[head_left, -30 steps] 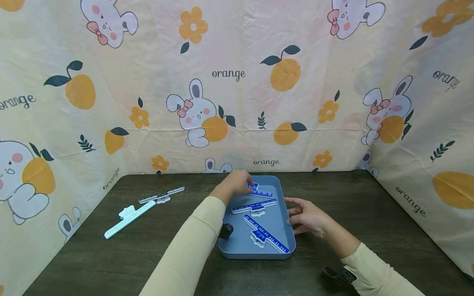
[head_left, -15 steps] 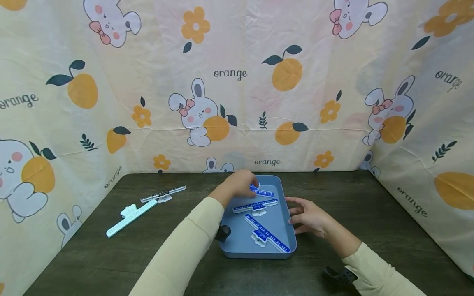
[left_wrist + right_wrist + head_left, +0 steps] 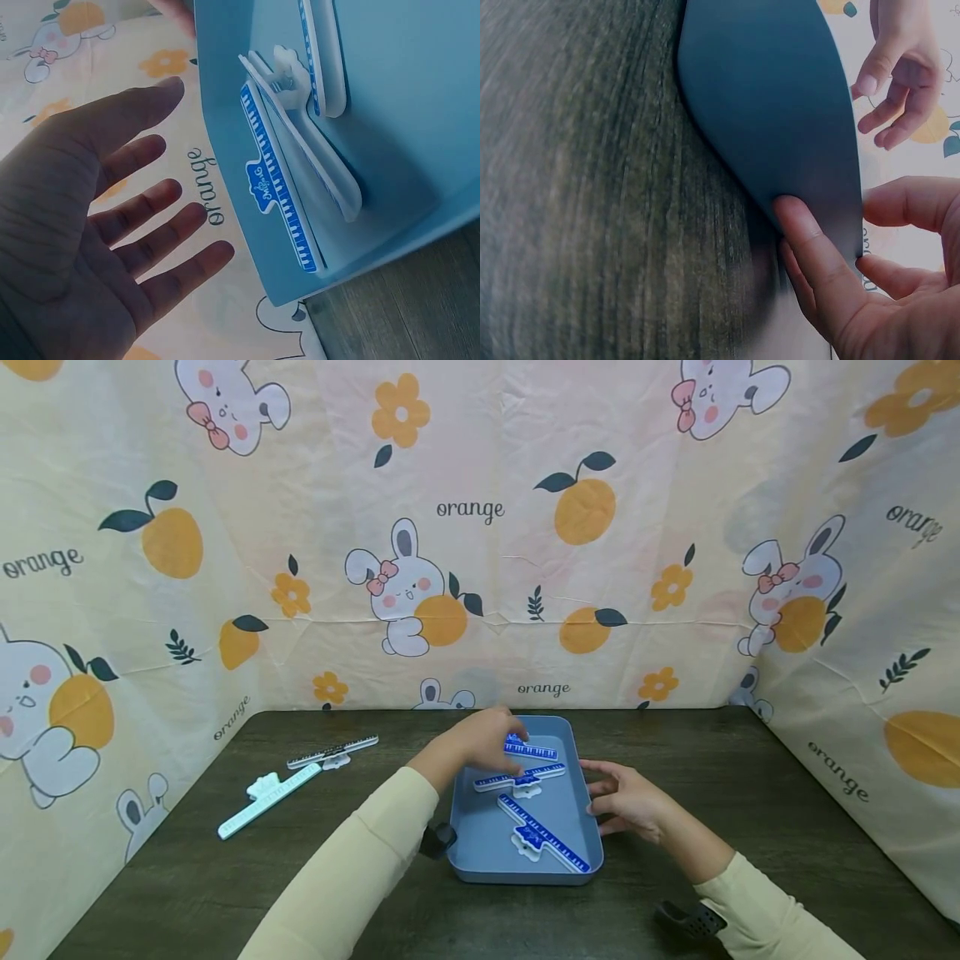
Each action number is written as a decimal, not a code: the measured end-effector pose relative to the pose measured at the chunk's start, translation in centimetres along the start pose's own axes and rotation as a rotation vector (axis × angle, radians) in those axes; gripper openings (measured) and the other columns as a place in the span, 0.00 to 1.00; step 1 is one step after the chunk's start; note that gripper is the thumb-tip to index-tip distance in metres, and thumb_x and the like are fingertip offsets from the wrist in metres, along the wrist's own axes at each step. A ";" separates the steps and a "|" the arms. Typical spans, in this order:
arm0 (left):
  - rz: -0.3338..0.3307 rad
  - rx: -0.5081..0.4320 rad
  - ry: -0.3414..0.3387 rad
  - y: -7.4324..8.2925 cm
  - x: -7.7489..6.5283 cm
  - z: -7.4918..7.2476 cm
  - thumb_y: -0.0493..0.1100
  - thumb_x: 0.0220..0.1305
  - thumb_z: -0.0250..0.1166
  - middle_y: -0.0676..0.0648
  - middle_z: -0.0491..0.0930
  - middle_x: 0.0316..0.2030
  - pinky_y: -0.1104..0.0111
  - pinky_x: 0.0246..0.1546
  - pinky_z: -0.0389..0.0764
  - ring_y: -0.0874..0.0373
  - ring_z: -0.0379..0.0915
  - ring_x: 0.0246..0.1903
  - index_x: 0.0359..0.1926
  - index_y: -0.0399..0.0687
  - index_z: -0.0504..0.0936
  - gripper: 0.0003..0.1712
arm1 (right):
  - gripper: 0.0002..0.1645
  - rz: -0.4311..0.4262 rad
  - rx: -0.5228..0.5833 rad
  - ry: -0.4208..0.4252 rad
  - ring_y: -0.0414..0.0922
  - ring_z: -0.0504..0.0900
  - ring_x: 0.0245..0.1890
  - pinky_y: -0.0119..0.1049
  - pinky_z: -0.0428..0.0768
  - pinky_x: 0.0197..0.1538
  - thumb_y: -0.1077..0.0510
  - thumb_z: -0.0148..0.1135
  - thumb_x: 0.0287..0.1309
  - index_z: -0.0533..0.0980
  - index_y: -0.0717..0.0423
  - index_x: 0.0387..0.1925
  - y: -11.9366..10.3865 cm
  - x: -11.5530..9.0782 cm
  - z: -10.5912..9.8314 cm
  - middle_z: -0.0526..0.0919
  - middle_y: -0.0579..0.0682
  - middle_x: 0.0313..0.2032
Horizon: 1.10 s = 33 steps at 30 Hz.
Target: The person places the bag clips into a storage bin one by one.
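Observation:
My left hand [image 3: 483, 742] is over the back left of a blue-grey tray [image 3: 476, 847], its fingers spread and apart from the clips in the left wrist view. Three long blue and white clips with a piano-key print lie in the tray: a back clip [image 3: 534, 752], partly behind the left hand, a middle clip [image 3: 553, 771] and a front clip [image 3: 555, 843]. The left wrist view also shows the back clip [image 3: 281, 187] flat near the tray's end. Beside the tray's right wall, my right hand [image 3: 628, 802] rests extended fingertips [image 3: 795, 214] against the outer side.
To the left on the dark wooden table [image 3: 187, 893] lie a mint-green clip [image 3: 270, 802] and a clip with a black-and-white print [image 3: 333, 751], their ends close together. A patterned cloth [image 3: 495, 568] hangs behind and at both sides.
My left hand has let go of the back clip and spread its fingers, its thumb coming away toward the middle clip. The right hand stays at the tray's side.

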<state>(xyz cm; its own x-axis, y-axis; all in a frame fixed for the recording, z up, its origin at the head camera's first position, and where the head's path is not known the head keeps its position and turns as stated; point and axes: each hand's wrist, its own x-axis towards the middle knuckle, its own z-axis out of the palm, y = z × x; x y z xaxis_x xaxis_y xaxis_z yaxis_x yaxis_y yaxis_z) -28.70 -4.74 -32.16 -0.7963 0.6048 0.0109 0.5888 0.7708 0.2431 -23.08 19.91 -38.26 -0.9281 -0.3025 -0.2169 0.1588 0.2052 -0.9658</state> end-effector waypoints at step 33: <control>0.150 0.128 0.187 0.2 -4.6 -0.3 0.52 0.55 0.72 0.50 0.79 0.49 0.61 0.46 0.79 0.56 0.77 0.47 0.52 0.53 0.84 0.23 | 0.48 -0.011 -0.012 -0.009 0.56 0.83 0.43 0.53 0.83 0.38 0.76 0.58 0.51 0.51 0.65 0.73 0.0 -0.1 0.0 0.74 0.72 0.55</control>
<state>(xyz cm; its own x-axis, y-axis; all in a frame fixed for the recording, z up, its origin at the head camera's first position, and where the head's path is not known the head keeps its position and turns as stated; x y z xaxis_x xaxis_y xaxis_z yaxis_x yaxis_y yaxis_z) -24.95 -7.47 -31.88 -0.7038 0.6757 0.2191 0.7052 0.7018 0.1010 -23.01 19.89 -38.25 -0.9268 -0.3128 -0.2079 0.1450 0.2127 -0.9663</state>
